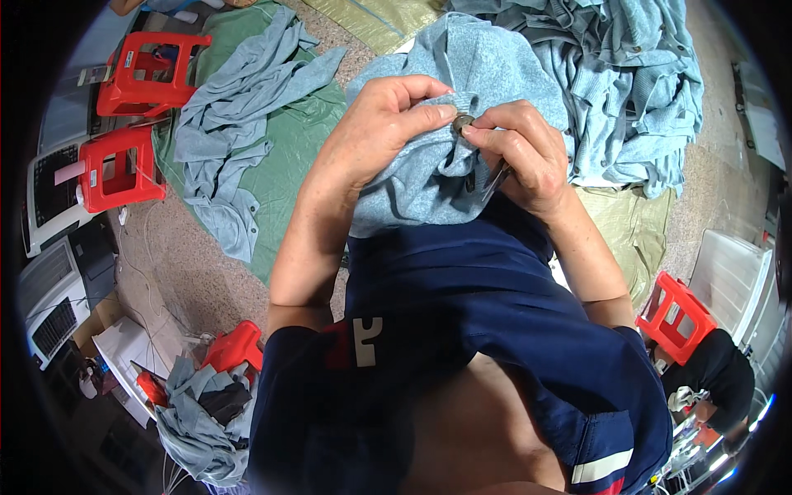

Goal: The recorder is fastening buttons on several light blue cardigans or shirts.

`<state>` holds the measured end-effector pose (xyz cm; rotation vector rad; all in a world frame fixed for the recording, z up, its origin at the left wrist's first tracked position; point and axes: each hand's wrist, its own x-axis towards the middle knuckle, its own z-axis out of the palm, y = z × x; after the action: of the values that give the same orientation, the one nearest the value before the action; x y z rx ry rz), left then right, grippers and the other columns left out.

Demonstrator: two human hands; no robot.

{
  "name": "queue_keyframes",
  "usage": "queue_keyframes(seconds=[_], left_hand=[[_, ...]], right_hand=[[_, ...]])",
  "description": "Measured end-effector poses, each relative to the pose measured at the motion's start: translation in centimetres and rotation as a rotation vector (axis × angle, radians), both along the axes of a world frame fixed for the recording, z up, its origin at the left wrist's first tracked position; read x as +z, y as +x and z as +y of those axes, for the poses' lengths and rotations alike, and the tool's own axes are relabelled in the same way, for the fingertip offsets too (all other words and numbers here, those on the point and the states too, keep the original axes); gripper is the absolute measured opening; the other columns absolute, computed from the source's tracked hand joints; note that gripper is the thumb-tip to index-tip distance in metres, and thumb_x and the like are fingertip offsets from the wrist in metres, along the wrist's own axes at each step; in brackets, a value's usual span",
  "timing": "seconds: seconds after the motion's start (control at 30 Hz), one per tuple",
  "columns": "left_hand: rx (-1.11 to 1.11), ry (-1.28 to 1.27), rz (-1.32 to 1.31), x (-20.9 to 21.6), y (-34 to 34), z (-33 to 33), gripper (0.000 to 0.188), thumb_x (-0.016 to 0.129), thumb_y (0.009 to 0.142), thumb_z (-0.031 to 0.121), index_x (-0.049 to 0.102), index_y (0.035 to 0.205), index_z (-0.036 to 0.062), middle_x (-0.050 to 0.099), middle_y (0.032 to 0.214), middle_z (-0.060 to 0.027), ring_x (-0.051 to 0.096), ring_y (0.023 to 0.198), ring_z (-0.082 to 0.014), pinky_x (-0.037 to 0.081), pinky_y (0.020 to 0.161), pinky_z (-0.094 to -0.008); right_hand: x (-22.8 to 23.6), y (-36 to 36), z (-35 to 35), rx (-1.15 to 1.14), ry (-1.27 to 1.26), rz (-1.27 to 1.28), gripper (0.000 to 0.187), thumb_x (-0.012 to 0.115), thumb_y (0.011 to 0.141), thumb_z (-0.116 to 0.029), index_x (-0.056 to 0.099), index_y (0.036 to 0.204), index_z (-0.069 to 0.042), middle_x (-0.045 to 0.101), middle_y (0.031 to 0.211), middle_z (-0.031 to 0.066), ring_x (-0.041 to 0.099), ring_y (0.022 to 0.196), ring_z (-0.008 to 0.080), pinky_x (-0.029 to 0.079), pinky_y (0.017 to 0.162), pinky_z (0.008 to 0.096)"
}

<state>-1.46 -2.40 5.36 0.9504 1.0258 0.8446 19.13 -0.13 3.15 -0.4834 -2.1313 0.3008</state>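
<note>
A light blue knit garment (495,62) lies bunched over my lap. My left hand (379,128) is closed on its edge, thumb and forefinger pinching the fabric beside a round dark button (463,124). My right hand (528,157) pinches that button from the other side, thumb and forefinger against its rim. A slim metal tool with a pointed end (497,179) sticks out below the right palm; its kind is mostly hidden by the fingers. Another dark spot, perhaps a second button, shows on the fabric near the tool.
A big pile of similar blue garments (627,91) lies at far right. More garments (239,107) spread over a green sheet (285,198) at left. Red stools (124,169) stand left and right (676,318). A person in black (718,379) sits at lower right.
</note>
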Motion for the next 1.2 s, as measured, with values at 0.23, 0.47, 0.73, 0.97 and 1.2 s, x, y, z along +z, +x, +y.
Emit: queue_keyframes(seconds=[0.23,0.47,0.73,0.97,1.2], left_hand=[[-0.046,0.369,0.312,0.6,-0.7,-0.5,0.036,0.073,0.082,0.019,0.064,0.106,-0.0066,0.067,0.091,-0.0055,0.06,0.089,-0.0104,0.048,0.08,-0.0256],[-0.085,0.619,0.574,1.4,-1.1,-0.8,0.032,0.075,0.076,0.014,0.065,0.102,-0.0026,0.065,0.087,-0.0111,0.064,0.079,-0.0248,0.049,0.071,-0.0333],[-0.02,0.653,0.591,0.3,-0.6,-1.1,0.024,0.072,0.08,0.014,0.064,0.097,-0.0019,0.064,0.087,-0.0131,0.063,0.078,-0.0291,0.049,0.069,-0.0359],[-0.022,0.935,0.75,-1.4,-0.1,-1.4,0.023,0.077,0.077,0.014,0.059,0.079,-0.0002,0.053,0.068,-0.0093,0.053,0.057,-0.025,0.041,0.051,-0.0341],[0.233,1.264,1.004,-2.5,1.1,-1.9,0.025,0.072,0.073,0.013,0.049,0.065,0.0076,0.044,0.06,-0.0059,0.05,0.053,-0.0231,0.04,0.047,-0.0348]], right_hand=[[-0.5,-1.2,-0.3,0.004,-0.122,0.052,0.029,0.067,0.061,0.009,0.063,0.088,-0.003,0.059,0.083,0.0073,0.06,0.07,0.0203,0.049,0.054,0.0284],[0.5,-2.3,-0.9,-0.021,-0.826,0.133,0.037,0.073,0.068,0.007,0.06,0.1,-0.006,0.059,0.084,0.0044,0.06,0.071,0.0111,0.05,0.06,0.026],[-1.2,-2.1,-0.8,-0.08,-0.751,0.184,0.026,0.072,0.065,0.01,0.059,0.082,-0.004,0.062,0.08,0.0037,0.058,0.064,0.0103,0.046,0.055,0.0246],[-1.3,-1.7,-1.0,-0.075,-0.84,0.308,0.025,0.067,0.065,0.014,0.054,0.076,-0.003,0.064,0.082,0.0025,0.056,0.067,0.0062,0.044,0.057,0.0217],[-1.2,-2.2,-1.7,-0.013,-0.987,0.468,0.025,0.067,0.066,0.014,0.052,0.074,-0.003,0.063,0.084,0.0011,0.052,0.067,0.0024,0.041,0.056,0.0193]])
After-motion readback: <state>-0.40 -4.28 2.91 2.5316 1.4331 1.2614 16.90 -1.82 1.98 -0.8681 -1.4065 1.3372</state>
